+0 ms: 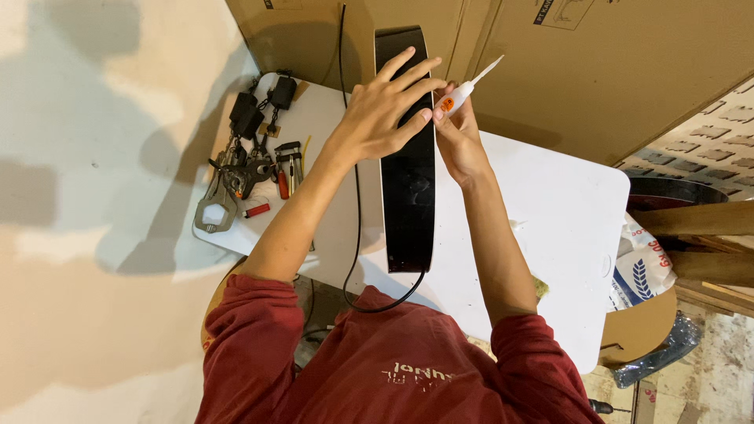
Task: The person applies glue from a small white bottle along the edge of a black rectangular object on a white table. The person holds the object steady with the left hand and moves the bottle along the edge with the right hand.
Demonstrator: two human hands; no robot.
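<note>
Black panel (pixel 408 188) stands on our white worktop (pixel 550 204); left hand (pixel 385 110) spread flat steadies it, right hand (pixel 458 133) pinches a glue tube (pixel 463 90), gluing apparently midway.

We press our left hand (pixel 385 110) flat on the glossy black panel (pixel 408 196); just beside the panel's edge, our right hand (pixel 459 137) grips a small white glue tube (pixel 463 90), nozzle pointing away.

The long black panel (pixel 408 188) is glossy and smooth, probably lacquered or plastic, on a matt white table (pixel 550 228), beside dull grey metal clamps (pixel 228 192) and rough brown cardboard (pixel 613 71).
</note>
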